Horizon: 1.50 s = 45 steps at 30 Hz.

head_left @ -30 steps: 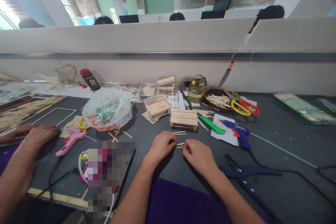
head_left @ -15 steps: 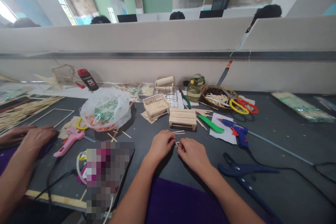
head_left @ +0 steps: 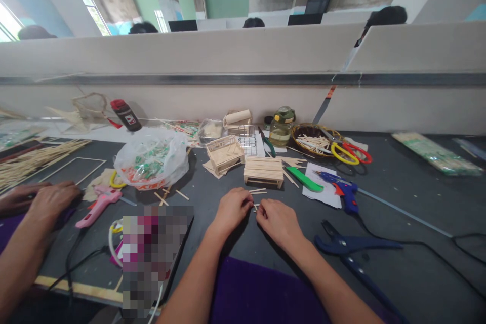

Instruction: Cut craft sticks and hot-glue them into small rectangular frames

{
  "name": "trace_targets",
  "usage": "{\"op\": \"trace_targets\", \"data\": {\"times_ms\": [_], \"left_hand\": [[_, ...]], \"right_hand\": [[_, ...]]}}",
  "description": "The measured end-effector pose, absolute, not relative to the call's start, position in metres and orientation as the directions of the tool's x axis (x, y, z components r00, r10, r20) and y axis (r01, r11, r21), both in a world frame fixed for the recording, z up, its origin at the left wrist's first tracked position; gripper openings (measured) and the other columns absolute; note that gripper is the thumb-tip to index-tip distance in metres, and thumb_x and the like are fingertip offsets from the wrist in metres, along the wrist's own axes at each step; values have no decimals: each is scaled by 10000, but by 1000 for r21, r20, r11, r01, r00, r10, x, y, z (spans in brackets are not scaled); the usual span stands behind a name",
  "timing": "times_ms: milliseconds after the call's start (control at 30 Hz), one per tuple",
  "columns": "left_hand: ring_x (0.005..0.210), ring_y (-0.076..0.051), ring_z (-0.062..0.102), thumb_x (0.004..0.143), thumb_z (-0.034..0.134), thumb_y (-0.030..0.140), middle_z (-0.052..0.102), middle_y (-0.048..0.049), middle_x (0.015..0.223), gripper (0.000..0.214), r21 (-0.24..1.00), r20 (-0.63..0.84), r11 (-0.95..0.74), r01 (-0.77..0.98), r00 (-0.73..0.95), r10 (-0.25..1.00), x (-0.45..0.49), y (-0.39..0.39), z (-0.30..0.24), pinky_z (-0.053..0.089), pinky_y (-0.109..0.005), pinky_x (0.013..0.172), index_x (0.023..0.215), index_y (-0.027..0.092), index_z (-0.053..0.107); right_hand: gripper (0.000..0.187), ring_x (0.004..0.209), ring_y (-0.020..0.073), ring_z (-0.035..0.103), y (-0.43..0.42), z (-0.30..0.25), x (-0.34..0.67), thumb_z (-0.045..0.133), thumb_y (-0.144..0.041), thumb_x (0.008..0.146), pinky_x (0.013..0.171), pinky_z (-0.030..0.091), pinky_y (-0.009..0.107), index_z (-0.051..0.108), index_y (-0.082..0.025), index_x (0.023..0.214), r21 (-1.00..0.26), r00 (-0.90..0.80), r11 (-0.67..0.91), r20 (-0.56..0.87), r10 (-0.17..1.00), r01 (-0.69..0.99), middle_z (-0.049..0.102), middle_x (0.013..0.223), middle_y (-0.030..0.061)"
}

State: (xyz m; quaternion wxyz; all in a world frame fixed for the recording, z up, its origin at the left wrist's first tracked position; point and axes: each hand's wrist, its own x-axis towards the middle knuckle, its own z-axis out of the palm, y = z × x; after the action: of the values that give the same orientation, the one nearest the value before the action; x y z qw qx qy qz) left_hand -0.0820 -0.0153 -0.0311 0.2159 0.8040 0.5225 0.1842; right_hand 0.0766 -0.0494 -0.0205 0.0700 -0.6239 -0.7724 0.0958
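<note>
My left hand (head_left: 233, 208) and my right hand (head_left: 278, 217) are close together over the dark table, fingers curled inward. Between their fingertips are short wooden sticks (head_left: 256, 207), pinched from both sides; the fingers hide most of them. A couple of loose sticks (head_left: 258, 192) lie just beyond the fingertips. Behind these stands a small slatted wooden bench-like model (head_left: 263, 171). To its left is a small wooden model with railed sides (head_left: 225, 156), resting on thin wooden pieces.
At right lie a blue glue gun (head_left: 347, 193), a green utility knife (head_left: 304, 179) and dark blue cutters (head_left: 353, 244). A basket (head_left: 315, 151) with sticks and scissors sits behind. Left are a plastic bag (head_left: 152, 162), a pink glue gun (head_left: 99, 205) and a co-worker's hands (head_left: 53, 200).
Both my hands keep their pinch at nearly the same spot. The whole view has shifted very slightly; nothing has visibly been picked up or put down.
</note>
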Motion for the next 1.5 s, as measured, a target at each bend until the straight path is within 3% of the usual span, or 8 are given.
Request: {"op": "trace_targets", "data": {"times_ms": [600, 900, 1133, 1500], "left_hand": [[848, -178, 576, 760, 624, 122, 641, -15, 860, 120, 586, 48, -331, 740, 376, 925, -85, -16, -30, 404, -260, 711, 843, 205, 649], [861, -175, 590, 770, 593, 127, 667, -6, 869, 113, 615, 55, -342, 711, 395, 917, -86, -16, -32, 410, -252, 730, 812, 213, 652], [867, -180, 597, 776, 594, 137, 674, -19, 877, 107, 604, 34, -328, 726, 387, 921, -86, -17, -30, 419, -259, 741, 817, 206, 666], [890, -179, 599, 773, 620, 162, 679, -19, 909, 109, 610, 14, -311, 729, 382, 924, -86, -16, -32, 424, -256, 761, 846, 213, 683]], "right_hand": [[179, 830, 176, 615, -45, -22, 79, 476, -258, 910, 633, 339, 253, 608, -207, 802, -267, -220, 215, 11, 975, 939, 689, 858, 24], [247, 891, 175, 557, -48, -20, 88, 430, -228, 936, 731, 362, 249, 666, -258, 1006, -360, -380, 386, 91, 921, 849, 630, 871, 27], [283, 882, 172, 544, -47, -21, 90, 433, -240, 936, 715, 355, 255, 672, -311, 1070, -339, -401, 391, 45, 915, 856, 609, 859, 21], [284, 878, 174, 554, -46, -27, 94, 438, -232, 925, 708, 352, 255, 650, -294, 1103, -344, -396, 388, 51, 917, 855, 621, 866, 25]]}}
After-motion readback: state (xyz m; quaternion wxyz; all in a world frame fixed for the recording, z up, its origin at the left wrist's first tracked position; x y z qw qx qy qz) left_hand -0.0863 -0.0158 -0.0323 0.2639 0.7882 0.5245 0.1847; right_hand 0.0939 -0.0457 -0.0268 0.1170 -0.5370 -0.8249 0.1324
